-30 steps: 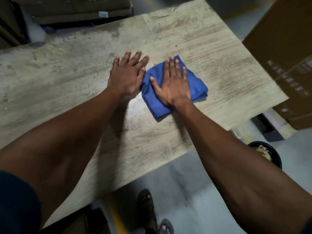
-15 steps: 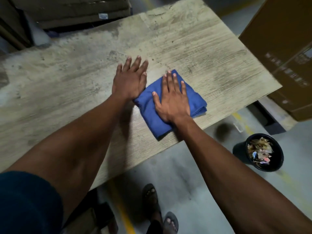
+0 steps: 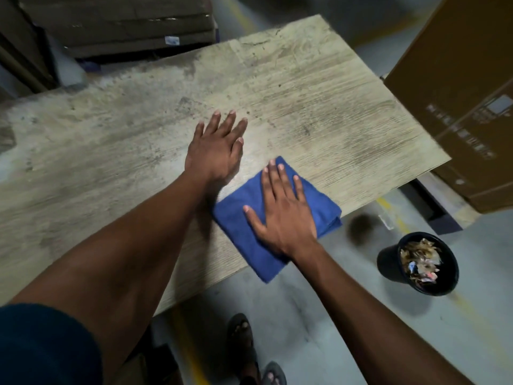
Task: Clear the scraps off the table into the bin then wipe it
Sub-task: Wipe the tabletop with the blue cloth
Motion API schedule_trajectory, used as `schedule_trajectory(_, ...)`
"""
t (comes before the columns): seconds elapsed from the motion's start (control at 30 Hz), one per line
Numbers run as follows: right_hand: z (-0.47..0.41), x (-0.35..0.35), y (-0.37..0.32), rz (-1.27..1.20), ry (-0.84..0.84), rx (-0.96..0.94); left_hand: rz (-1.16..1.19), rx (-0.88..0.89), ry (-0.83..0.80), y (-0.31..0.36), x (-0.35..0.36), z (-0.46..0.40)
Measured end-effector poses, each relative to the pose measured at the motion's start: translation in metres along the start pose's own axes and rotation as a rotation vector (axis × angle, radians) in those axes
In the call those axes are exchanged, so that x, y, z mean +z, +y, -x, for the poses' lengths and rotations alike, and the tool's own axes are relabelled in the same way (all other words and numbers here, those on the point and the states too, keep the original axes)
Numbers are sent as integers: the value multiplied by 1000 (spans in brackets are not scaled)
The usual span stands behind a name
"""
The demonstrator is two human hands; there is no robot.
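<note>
Head view, looking down: the wooden table (image 3: 111, 140) fills most of the frame, its pale top stained and scuffed. A large brown cardboard box (image 3: 458, 93) stands on the floor just off the table's right end; its printed lines are too blurred to read. Flat cartons (image 3: 125, 26) are stacked beyond the far edge, one bearing a small white label, illegible. The folded blue cloth (image 3: 238, 223) lies at the table's near edge, one corner overhanging. The right hand (image 3: 283, 215) presses flat on it, fingers straight. The left hand (image 3: 216, 151) rests flat on the bare wood beside the cloth, fingers extended. The black bin (image 3: 388, 259) sits on the floor, holding scraps (image 3: 420, 257), probably paper.
</note>
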State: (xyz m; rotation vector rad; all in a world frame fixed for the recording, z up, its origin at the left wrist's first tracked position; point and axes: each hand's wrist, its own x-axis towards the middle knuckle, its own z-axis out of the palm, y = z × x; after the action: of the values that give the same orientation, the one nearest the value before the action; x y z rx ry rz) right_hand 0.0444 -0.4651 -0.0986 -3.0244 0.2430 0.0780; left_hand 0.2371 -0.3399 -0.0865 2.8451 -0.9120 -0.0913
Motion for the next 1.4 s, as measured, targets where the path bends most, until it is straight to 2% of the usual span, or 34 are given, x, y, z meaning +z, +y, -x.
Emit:
schedule_trajectory(0.13, -4, -1, 5, 5, -19, 21, -11, -16, -10, 2, 3, 1)
schedule_trajectory(0.37, -143, -12, 34, -30, 14, 150, -20, -8, 8, -4, 9, -7)
schedule_trajectory(0.47, -167, -11, 29, 49, 14, 154, -25, 0, 8, -6, 9, -9)
schedule_trajectory(0.57, -141, -11, 17, 96, 34, 141, -22, 13, 0, -7, 7, -8)
schedule_trajectory(0.8, -16, -1, 3, -19, -40, -140, 15, -2, 4, -4, 5, -4)
schedule_trajectory(0.9, -38, -3, 9, -25, -32, -98, 7, -5, 13, -6, 8, -6)
schedule_trajectory(1.07, -159, -15, 34, -22, -22, 85, -7, 2, 2, -8, 9, -10)
schedule_trajectory(1.17, -197, -18, 40, -21, -33, 121, 6, 9, -5, -8, 7, -10)
schedule_trajectory(1.27, -169, -13, 35, 0, 15, 127, 16, 5, 1, -7, 6, -9)
schedule_trajectory(1.4, -72, -8, 40, -27, -6, 68, 39, -27, 2, -2, 5, -6)
